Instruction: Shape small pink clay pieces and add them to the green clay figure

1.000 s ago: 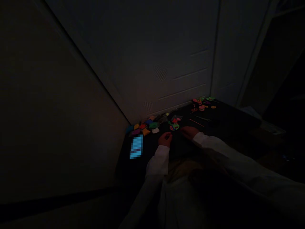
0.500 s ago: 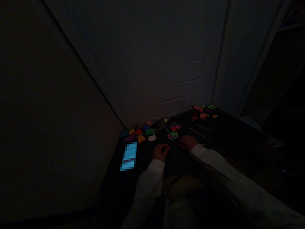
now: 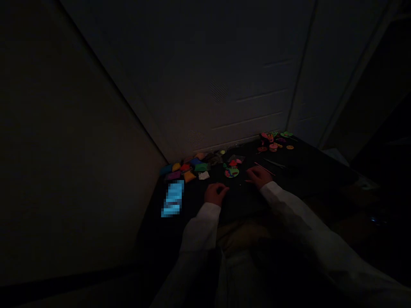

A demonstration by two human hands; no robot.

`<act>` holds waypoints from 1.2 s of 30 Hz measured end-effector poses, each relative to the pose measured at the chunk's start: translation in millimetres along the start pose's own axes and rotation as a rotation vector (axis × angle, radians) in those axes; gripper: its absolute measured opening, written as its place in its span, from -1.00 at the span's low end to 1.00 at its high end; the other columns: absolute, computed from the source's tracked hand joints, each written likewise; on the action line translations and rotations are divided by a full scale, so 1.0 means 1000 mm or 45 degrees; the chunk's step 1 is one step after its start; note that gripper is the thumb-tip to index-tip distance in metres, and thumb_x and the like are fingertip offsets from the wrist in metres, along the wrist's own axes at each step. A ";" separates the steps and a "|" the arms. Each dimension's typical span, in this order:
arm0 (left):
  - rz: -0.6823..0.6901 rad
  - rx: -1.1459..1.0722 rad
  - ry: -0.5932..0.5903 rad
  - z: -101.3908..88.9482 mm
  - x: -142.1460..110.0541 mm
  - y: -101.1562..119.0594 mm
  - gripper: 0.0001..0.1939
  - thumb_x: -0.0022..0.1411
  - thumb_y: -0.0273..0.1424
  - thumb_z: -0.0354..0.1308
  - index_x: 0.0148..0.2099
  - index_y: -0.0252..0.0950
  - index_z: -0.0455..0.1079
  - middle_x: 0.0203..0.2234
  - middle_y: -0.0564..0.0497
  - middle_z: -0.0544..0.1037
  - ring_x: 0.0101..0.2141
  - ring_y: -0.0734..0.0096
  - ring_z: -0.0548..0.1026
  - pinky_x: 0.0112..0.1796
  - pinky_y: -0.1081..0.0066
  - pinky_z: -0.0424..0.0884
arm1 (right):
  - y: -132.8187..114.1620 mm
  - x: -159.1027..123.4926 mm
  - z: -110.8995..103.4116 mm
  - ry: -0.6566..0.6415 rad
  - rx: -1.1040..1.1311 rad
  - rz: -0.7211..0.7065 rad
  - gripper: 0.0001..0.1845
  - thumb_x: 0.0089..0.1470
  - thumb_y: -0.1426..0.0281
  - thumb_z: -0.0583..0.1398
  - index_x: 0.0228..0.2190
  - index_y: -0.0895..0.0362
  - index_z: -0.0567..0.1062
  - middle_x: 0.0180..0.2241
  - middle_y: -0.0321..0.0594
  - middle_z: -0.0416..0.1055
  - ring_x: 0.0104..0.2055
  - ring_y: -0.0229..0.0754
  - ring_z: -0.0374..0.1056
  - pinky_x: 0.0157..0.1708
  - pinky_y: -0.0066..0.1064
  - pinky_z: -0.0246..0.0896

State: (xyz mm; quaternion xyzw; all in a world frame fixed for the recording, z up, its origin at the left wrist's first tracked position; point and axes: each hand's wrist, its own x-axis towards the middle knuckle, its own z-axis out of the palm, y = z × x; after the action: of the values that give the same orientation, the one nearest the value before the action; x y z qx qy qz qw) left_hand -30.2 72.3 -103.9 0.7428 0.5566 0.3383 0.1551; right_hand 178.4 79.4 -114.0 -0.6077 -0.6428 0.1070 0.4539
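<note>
Green and roundish, the clay-like piece with red and blue patches (image 3: 231,172) lies on the dark table (image 3: 241,200) beyond the curled left hand (image 3: 214,195) and bent right hand (image 3: 259,176), whether pinching anything I cannot tell, fine shaping seemingly in hand, the next move probably calling for light fingertips

White cloth sleeves (image 3: 199,231), matt, creased. Black flat tabletop (image 3: 194,196), matt. Grey upright wall panel (image 3: 180,77), matt, ridged. Round green clay-like piece (image 3: 231,173), matt.
</note>
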 end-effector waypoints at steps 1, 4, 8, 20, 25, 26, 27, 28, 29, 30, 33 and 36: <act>0.007 0.008 0.001 0.000 0.000 0.001 -0.86 -0.08 -0.29 0.12 -0.44 -0.24 0.40 -0.45 0.04 0.45 -0.30 0.41 0.36 -0.24 0.37 0.30 | 0.000 0.000 0.000 0.003 0.012 0.011 -0.65 -0.02 0.20 -0.03 -0.40 0.17 0.42 -0.39 -0.20 0.36 -0.35 -0.25 0.26 -0.34 -0.39 0.18; 0.049 0.030 -0.013 -0.001 -0.001 0.004 -0.86 -0.05 -0.31 0.10 -0.42 -0.24 0.40 -0.44 0.04 0.47 -0.29 0.42 0.36 -0.23 0.39 0.28 | 0.001 0.000 0.001 0.005 0.038 0.029 -0.66 -0.03 0.20 -0.01 -0.41 0.17 0.43 -0.40 -0.21 0.36 -0.37 -0.25 0.26 -0.35 -0.39 0.18; 0.108 0.073 -0.045 0.000 -0.001 0.005 -0.82 0.03 -0.31 0.02 -0.38 -0.24 0.41 -0.44 0.02 0.48 -0.28 0.41 0.35 -0.22 0.38 0.26 | -0.001 0.001 -0.001 -0.004 0.059 0.033 -0.65 -0.03 0.19 -0.01 -0.42 0.17 0.43 -0.40 -0.21 0.35 -0.35 -0.26 0.25 -0.33 -0.40 0.16; 0.197 0.190 -0.176 0.007 0.004 0.005 -0.86 -0.01 -0.32 0.08 -0.36 -0.19 0.42 -0.40 0.08 0.49 -0.27 0.43 0.34 -0.19 0.38 0.20 | -0.001 0.001 -0.001 -0.005 0.069 0.018 -0.65 -0.05 0.18 0.00 -0.45 0.17 0.43 -0.43 -0.22 0.35 -0.37 -0.25 0.25 -0.35 -0.38 0.16; 0.147 0.270 -0.159 0.009 0.005 0.007 -0.82 -0.04 -0.25 0.10 -0.40 -0.20 0.43 -0.35 0.03 0.46 -0.21 0.34 0.28 -0.19 0.33 0.17 | 0.000 0.001 0.000 -0.007 0.052 -0.009 -0.64 -0.04 0.18 -0.01 -0.43 0.17 0.43 -0.41 -0.21 0.35 -0.36 -0.25 0.25 -0.34 -0.38 0.16; 0.135 0.285 -0.153 0.009 0.005 0.007 -0.81 -0.07 -0.23 0.12 -0.41 -0.21 0.43 -0.35 0.03 0.45 -0.20 0.32 0.27 -0.20 0.32 0.17 | 0.000 0.001 0.000 -0.011 0.046 -0.017 -0.63 -0.03 0.18 -0.02 -0.43 0.17 0.43 -0.41 -0.21 0.35 -0.35 -0.24 0.25 -0.34 -0.39 0.15; 0.125 0.297 -0.149 0.010 0.005 0.007 -0.81 -0.09 -0.22 0.13 -0.43 -0.21 0.42 -0.35 0.03 0.44 -0.20 0.31 0.27 -0.21 0.31 0.17 | 0.000 0.001 0.000 -0.016 0.039 -0.027 -0.64 -0.03 0.18 -0.02 -0.44 0.17 0.43 -0.42 -0.21 0.35 -0.35 -0.24 0.25 -0.34 -0.39 0.15; 0.119 0.306 -0.148 0.010 0.005 0.007 -0.81 -0.10 -0.21 0.14 -0.44 -0.20 0.42 -0.35 0.03 0.44 -0.20 0.30 0.27 -0.21 0.31 0.17 | 0.000 0.000 0.001 -0.020 0.031 -0.037 -0.64 -0.03 0.18 -0.02 -0.44 0.17 0.43 -0.42 -0.21 0.35 -0.34 -0.24 0.25 -0.33 -0.39 0.15; 0.115 0.313 -0.148 0.011 0.005 0.008 -0.81 -0.11 -0.20 0.14 -0.44 -0.19 0.42 -0.34 0.04 0.44 -0.19 0.29 0.26 -0.22 0.30 0.17 | 0.000 0.000 0.001 -0.022 0.021 -0.045 -0.64 -0.02 0.19 -0.02 -0.44 0.17 0.43 -0.42 -0.21 0.35 -0.33 -0.24 0.25 -0.32 -0.39 0.14; 0.111 0.318 -0.148 0.011 0.005 0.008 -0.81 -0.11 -0.20 0.14 -0.43 -0.17 0.42 -0.34 0.05 0.43 -0.19 0.29 0.26 -0.22 0.30 0.16 | 0.000 0.000 0.001 -0.025 0.011 -0.052 -0.65 -0.02 0.19 -0.02 -0.44 0.17 0.43 -0.42 -0.21 0.35 -0.33 -0.25 0.25 -0.32 -0.40 0.14; 0.089 0.329 -0.136 0.013 0.005 0.008 -0.82 -0.10 -0.20 0.13 -0.40 -0.11 0.43 -0.34 0.07 0.44 -0.19 0.27 0.25 -0.22 0.28 0.15 | -0.001 -0.001 0.000 -0.039 -0.032 -0.069 -0.66 -0.01 0.21 -0.02 -0.43 0.17 0.43 -0.42 -0.21 0.35 -0.34 -0.25 0.25 -0.33 -0.42 0.14; 0.071 0.326 -0.105 0.012 0.003 0.007 -0.81 -0.10 -0.21 0.14 -0.37 -0.10 0.44 -0.35 0.07 0.45 -0.19 0.27 0.26 -0.21 0.26 0.15 | -0.003 -0.001 -0.002 -0.063 -0.095 -0.098 -0.65 0.01 0.23 -0.04 -0.43 0.19 0.42 -0.42 -0.19 0.34 -0.34 -0.26 0.24 -0.34 -0.43 0.13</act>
State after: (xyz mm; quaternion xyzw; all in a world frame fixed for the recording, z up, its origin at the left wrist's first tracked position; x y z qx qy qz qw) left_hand -16.5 75.0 -107.7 0.7850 0.5673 0.2379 0.0724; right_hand 177.4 77.5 -111.3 -0.5964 -0.6802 0.0803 0.4187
